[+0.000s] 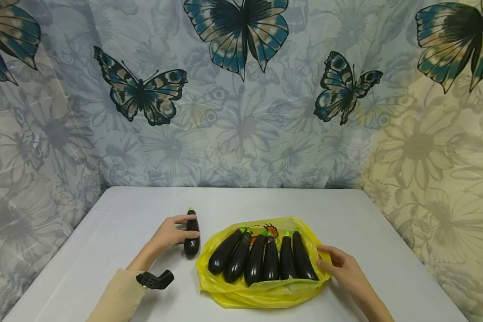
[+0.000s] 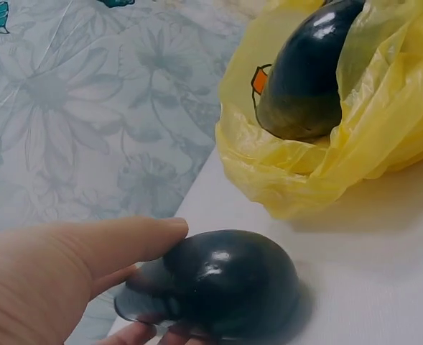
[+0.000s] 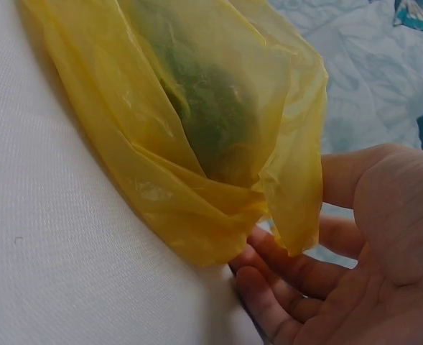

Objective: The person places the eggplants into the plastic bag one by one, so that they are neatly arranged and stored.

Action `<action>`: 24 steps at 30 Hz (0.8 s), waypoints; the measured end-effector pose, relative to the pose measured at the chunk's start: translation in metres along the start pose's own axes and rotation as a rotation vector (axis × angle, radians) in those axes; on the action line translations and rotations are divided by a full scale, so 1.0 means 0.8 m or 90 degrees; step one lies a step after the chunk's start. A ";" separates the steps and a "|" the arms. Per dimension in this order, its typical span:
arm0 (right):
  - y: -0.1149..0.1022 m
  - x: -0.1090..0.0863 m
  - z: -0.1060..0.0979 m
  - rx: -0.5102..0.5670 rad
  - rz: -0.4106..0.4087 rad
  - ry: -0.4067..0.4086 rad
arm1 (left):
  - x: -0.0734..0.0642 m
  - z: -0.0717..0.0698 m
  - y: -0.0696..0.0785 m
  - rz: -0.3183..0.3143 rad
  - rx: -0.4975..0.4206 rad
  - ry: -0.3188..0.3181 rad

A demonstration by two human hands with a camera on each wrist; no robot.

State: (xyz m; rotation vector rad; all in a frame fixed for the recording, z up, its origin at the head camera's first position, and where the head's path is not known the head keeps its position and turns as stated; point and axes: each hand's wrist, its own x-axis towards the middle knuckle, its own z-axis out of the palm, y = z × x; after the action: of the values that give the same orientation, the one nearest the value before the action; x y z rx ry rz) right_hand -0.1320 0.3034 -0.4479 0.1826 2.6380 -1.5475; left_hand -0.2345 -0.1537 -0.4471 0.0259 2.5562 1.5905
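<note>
My left hand (image 1: pixel 172 231) grips a single dark eggplant (image 1: pixel 191 243) left of the bag, thumb on one side and fingers round the other. Its green stem end points to the back of the table. In the left wrist view the thumb lies along the glossy eggplant (image 2: pixel 233 280). A yellow plastic bag (image 1: pixel 265 297) lies with its mouth spread wide, and several eggplants (image 1: pixel 255 259) rest in it side by side, stems to the back. My right hand (image 1: pixel 344 268) holds the bag's right edge between thumb and fingers; the right wrist view shows the thin plastic (image 3: pixel 297 180) there.
All of this is on a white-covered table (image 1: pixel 145 201). A fabric backdrop (image 1: pixel 245 134) with butterflies and flowers hangs behind and along both sides. A black strap (image 1: pixel 154 280) sits on the left wrist over a beige sleeve (image 1: pixel 118 297).
</note>
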 end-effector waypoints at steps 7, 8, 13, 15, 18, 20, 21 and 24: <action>-0.001 0.000 -0.001 0.003 0.001 -0.002 | -0.007 -0.010 0.006 0.028 -0.018 0.022; -0.001 0.000 -0.001 0.003 -0.002 -0.004 | -0.009 -0.012 0.010 0.033 -0.030 0.020; 0.000 0.001 0.000 0.011 -0.002 -0.009 | -0.022 -0.005 0.044 0.068 -0.081 -0.016; 0.001 0.001 0.000 0.012 0.002 -0.009 | -0.027 0.007 0.059 0.084 -0.104 -0.046; 0.002 0.000 0.000 0.013 0.008 -0.010 | -0.037 0.031 0.081 0.106 -0.133 -0.110; 0.002 0.000 0.000 0.013 0.005 -0.010 | -0.043 0.050 0.093 0.118 -0.142 -0.158; 0.002 -0.001 0.000 0.015 0.004 -0.010 | -0.045 0.060 0.098 0.123 -0.145 -0.184; 0.002 -0.001 -0.001 0.016 -0.005 -0.008 | -0.047 0.091 0.111 0.144 -0.137 -0.247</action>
State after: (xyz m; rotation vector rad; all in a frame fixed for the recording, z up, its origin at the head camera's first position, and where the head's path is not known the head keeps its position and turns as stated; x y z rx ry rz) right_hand -0.1310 0.3049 -0.4484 0.1636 2.6137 -1.5789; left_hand -0.1931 -0.0524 -0.3960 0.5618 2.1371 1.7262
